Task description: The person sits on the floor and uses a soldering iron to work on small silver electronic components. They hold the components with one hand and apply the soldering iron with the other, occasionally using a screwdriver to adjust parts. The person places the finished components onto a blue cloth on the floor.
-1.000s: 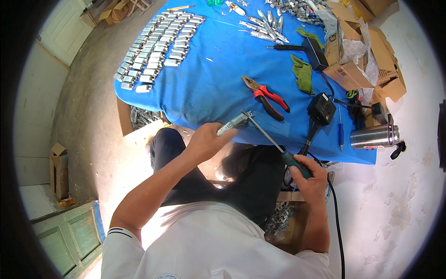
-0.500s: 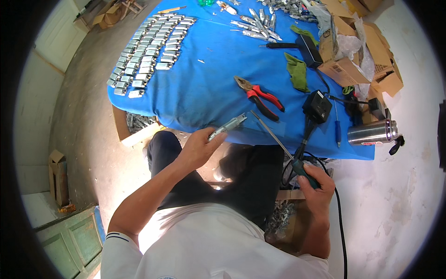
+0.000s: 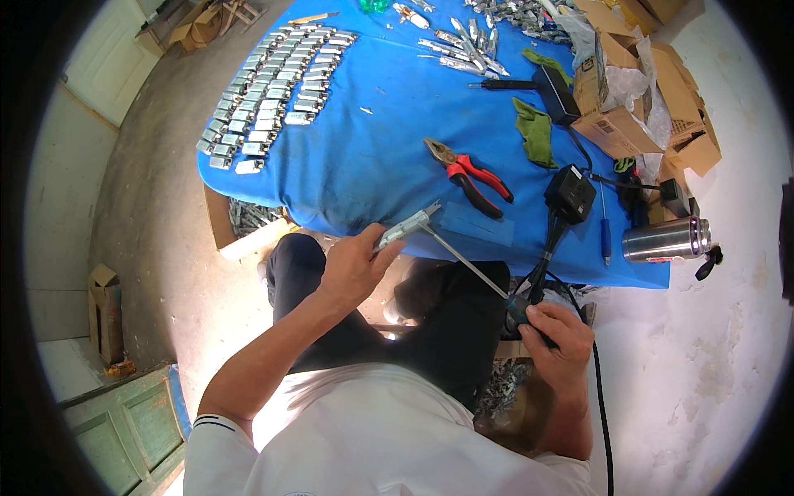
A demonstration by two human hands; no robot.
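My left hand (image 3: 354, 271) is closed round a slim silver metal piece (image 3: 405, 225), held at a slant over the near edge of the blue-covered table. My right hand (image 3: 558, 347) grips a screwdriver with a dark green handle (image 3: 518, 307); its long steel shaft (image 3: 467, 263) reaches up-left to the lower side of the piece near its far end, and whether it touches is hard to tell. Pliers with red-and-black handles (image 3: 484, 178) lie on the blue cloth (image 3: 389, 149) beyond my hands. A black adapter (image 3: 571, 192) with cables lies beyond my right hand.
Rows of silver pieces (image 3: 265, 91) cover the table's left. Loose metal parts (image 3: 471, 45), green cloths (image 3: 533, 132), a soldering iron (image 3: 504, 84), cardboard boxes (image 3: 678, 107), a blue screwdriver (image 3: 605, 236) and a steel flask (image 3: 662, 240) occupy the back and right. A box of parts (image 3: 248, 217) sits below.
The screwdriver's tip left the piece's far end half a second ago and is now back against or close to it, lower down. My right hand has moved lower than a second ago.
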